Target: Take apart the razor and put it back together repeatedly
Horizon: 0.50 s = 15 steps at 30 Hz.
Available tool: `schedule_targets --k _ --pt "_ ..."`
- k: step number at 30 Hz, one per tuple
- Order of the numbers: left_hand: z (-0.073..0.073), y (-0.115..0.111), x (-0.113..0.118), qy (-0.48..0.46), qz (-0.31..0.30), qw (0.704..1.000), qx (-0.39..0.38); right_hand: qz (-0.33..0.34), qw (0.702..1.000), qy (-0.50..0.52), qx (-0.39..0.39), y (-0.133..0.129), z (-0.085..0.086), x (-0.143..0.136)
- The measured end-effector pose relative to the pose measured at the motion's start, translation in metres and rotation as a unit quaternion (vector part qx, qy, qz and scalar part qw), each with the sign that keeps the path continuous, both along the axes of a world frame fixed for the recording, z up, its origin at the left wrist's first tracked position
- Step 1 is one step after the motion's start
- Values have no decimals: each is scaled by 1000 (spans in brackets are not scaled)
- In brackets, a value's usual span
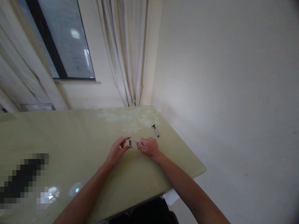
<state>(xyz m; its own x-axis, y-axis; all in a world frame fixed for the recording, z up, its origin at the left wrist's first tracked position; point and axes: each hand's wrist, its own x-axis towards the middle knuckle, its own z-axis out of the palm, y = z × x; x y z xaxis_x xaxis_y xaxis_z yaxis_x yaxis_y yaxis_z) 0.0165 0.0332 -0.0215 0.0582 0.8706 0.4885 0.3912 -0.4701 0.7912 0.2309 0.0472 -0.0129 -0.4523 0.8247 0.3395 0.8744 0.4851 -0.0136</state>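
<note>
Over the table, the person's left hand pinches a small dark piece between thumb and forefinger. The two fingertips are only slightly parted, one at each end of it, and the piece stands upright and narrow between them. It is too small to tell whether it is hollow or has anything in it.

The right hand is mostly closed, with thumb and forefinger gripping a thin, pale stick. The stick points toward the dark piece; I can't tell whether its tip touches.

Just beyond the right hand, a razor lies flat on the table, with a black head and a slim grey handle with a black end. The tabletop is glossy and yellowish green, with a pale leafy pattern, a rounded corner and bright reflections. Behind it, cream curtains hang in soft folds beside a dark-framed window, and a smooth, plain wall rises at the right.
</note>
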Motion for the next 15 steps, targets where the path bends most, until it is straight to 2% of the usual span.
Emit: schedule_targets --k 4,8,12,15 --pt "0 -1 0 7 1 1000 3 18 1000 -11 -7 0 1 0" --pt "0 -1 0 9 1 1000 13 -10 1000 0 -5 2 -2 1" --pt "0 -1 -1 13 -6 1000 13 17 1000 -8 -3 2 -4 0" --pt "1 -1 -1 5 -1 1000 14 3 1000 -2 2 1 -2 -1"
